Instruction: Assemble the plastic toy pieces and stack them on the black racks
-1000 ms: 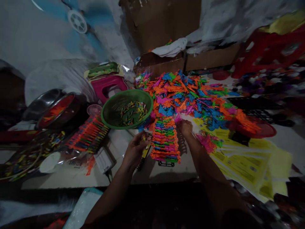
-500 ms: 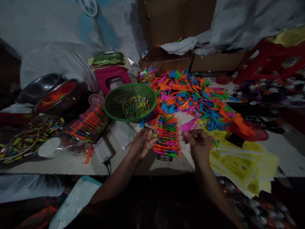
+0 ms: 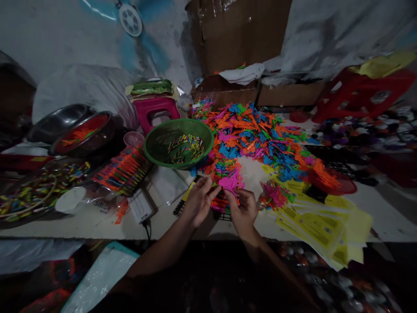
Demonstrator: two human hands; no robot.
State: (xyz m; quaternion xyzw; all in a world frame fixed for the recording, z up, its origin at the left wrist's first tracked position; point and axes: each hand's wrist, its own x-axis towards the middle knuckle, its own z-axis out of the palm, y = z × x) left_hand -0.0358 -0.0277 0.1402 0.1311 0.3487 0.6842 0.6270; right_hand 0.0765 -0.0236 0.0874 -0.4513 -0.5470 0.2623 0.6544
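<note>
My left hand (image 3: pixel 198 202) is closed in a pinch over the middle of the table, on a small striped cylinder mostly hidden by the fingers. Beside it, the thumb and fingers of my right hand (image 3: pixel 241 211) grip a bright pink plastic piece (image 3: pixel 230 180), its exact kind unclear. The two hands' fingertips meet at the pink piece's lower end. Beneath them lies a stacked row of coloured plastic pieces (image 3: pixel 224 167), partly covered by the hands, on a black rack. Just beyond my left hand stands a green basket (image 3: pixel 153 159) with small striped cylinders inside.
A heap of orange, blue, pink and green plastic pieces (image 3: pixel 254 130) spreads behind the row. Yellow printed sheets (image 3: pixel 312 226) lie at right. Another packed row (image 3: pixel 122 169), a white box (image 3: pixel 140 206) with a cable and metal bowls (image 3: pixel 61 124) are at left.
My right hand has moved left with the pink piece, bringing it to my left hand over the row. A clump of coloured pieces now shows on the right where that hand was.
</note>
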